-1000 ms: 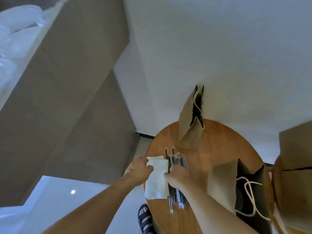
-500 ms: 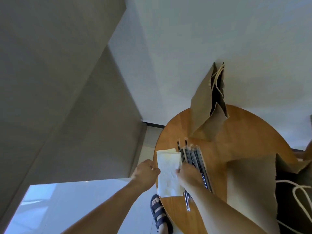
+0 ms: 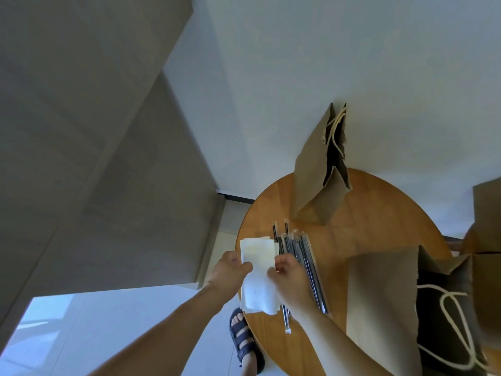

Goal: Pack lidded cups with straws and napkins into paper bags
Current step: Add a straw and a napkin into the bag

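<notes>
A stack of white napkins [image 3: 257, 253] lies at the left edge of the round wooden table [image 3: 366, 226]. My left hand [image 3: 229, 272] pinches the top napkin at its left side, and my right hand [image 3: 288, 278] pinches it at its right side. The near part of that napkin is lifted off the stack. Several wrapped black straws [image 3: 301, 256] lie just right of the napkins, partly under my right hand. A brown paper bag [image 3: 314, 180] stands at the far edge. Another open brown bag [image 3: 385, 308] with rope handles stands near right. No cups are visible.
A third brown bag [image 3: 488, 207] is cut off at the right edge. A foot in a dark sandal [image 3: 244, 340] stands on the pale floor below the table's left rim. A grey wall and a white wall rise behind the table.
My two hands have closed in on the top napkin and raised its near end off the stack. The camera has shifted, so the near bag shows more fully.
</notes>
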`<state>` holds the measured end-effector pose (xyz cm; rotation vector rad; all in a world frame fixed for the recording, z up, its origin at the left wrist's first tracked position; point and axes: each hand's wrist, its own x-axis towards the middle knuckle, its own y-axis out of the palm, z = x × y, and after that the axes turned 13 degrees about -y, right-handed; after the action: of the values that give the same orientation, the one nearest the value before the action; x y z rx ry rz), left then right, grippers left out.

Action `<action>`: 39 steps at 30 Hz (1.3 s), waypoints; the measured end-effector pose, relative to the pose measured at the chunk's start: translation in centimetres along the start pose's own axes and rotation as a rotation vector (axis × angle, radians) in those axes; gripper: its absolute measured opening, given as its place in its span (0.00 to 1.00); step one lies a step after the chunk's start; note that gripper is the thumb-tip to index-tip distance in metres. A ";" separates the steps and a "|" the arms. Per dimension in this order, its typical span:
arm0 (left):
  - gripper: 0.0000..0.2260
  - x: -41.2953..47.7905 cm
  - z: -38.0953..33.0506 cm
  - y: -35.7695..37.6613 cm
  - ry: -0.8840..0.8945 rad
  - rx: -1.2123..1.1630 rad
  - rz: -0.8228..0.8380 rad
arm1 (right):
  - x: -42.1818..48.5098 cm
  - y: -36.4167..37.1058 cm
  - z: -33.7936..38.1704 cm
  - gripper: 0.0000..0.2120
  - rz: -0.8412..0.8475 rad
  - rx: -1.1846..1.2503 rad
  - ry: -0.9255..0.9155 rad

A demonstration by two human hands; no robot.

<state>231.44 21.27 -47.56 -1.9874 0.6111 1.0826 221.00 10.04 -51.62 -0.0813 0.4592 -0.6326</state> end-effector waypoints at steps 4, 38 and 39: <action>0.10 -0.9 -0.5 0.7 -0.102 -0.352 0.227 | -0.7 -1.1 0.8 0.09 -0.010 0.329 0.000; 0.12 -9.6 -6.5 2.6 0.160 -0.316 0.081 | -4.0 -7.8 5.3 0.08 -0.114 0.089 -0.280; 0.12 -10.6 -7.0 2.5 0.189 -0.331 0.094 | -4.3 -8.3 6.4 0.08 -0.101 0.099 -0.307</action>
<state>227.47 14.59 -37.23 -2.3884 0.6632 1.1172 216.19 5.41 -42.47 -0.1061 0.1276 -0.7268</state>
